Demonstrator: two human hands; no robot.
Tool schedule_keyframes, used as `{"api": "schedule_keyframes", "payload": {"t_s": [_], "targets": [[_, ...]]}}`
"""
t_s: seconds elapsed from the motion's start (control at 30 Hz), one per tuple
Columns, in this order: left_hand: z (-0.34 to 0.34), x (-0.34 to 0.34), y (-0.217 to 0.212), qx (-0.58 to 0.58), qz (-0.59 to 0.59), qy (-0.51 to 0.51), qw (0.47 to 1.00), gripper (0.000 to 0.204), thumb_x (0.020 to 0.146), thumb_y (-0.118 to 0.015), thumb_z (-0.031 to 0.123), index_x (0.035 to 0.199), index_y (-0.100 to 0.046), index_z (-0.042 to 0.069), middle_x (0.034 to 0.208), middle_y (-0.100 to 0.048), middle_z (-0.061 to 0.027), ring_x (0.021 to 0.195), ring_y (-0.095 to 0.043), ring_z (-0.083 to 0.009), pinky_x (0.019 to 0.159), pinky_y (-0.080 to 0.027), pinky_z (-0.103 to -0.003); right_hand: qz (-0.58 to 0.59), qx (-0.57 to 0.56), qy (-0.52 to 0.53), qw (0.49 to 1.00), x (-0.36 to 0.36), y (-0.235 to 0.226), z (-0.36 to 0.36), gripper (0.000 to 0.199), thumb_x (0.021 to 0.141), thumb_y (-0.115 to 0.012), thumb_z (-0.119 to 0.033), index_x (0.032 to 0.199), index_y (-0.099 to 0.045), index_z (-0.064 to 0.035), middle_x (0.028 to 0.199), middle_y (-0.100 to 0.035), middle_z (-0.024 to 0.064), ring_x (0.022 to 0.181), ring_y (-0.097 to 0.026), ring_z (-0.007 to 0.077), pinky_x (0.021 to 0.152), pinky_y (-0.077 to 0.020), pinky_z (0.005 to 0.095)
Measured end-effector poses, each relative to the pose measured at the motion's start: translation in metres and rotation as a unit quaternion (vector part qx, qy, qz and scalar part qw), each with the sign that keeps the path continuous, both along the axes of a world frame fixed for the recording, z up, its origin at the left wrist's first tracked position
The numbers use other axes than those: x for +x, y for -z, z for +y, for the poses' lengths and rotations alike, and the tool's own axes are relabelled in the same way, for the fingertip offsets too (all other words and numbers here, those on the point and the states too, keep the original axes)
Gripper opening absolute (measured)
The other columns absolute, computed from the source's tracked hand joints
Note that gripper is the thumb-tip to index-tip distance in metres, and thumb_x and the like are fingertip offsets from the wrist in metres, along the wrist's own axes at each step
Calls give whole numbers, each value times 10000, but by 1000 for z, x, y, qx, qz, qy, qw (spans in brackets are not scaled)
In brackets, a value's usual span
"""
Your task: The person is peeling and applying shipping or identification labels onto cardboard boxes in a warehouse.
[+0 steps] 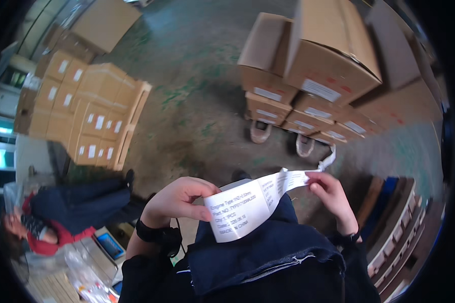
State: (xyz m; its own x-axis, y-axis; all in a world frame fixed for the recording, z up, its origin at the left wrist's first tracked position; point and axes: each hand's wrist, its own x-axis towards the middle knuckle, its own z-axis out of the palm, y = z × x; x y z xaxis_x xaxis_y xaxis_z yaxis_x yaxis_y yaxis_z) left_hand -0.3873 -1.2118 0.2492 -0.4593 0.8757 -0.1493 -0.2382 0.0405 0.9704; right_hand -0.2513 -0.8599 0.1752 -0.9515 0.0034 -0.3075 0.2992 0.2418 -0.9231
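Note:
A long white strip of printed labels (241, 208) stretches between my two hands in front of my lap. My left hand (183, 201) pinches its left end between thumb and fingers. Farther along, my right hand (329, 191) grips the strip near its other side, and a twisted tail of it trails up past that hand. The strip curls and folds between the hands, its printed side facing up. Dark bands circle both wrists.
Stacked cardboard boxes (333, 65) with white labels stand ahead right, two pale loops beneath. Another stack of boxes (98, 108) sits on a pallet at left. Wooden pallets (402, 237) lean at right. A person in dark blue and red (81, 212) is at left, near a tablet (110, 245).

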Motion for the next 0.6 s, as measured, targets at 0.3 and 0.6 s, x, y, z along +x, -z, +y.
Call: {"api": "schedule_keyframes", "payload": {"t_s": [0.3, 0.6], "targets": [[-118, -6, 18, 279, -79, -419, 860, 454, 673, -733, 439, 645, -472, 69, 638, -462, -21, 607, -442, -122, 635, -390, -243, -15, -102, -413, 905, -188, 7, -154, 365, 914, -496, -240, 1200, -506, -13, 1038, -611, 95, 991, -559, 163, 870, -419, 293], [-276, -183, 46, 284, -89, -550, 780, 574, 869, -485, 445, 1238, -428, 10, 1200, -514, -189, 1058, -542, -295, 890, -455, -442, 50, -61, -366, 927, -370, 13, -305, 363, 881, -540, -200, 1214, -497, -62, 1121, -520, 104, 1012, -527, 201, 864, -427, 312]]}}
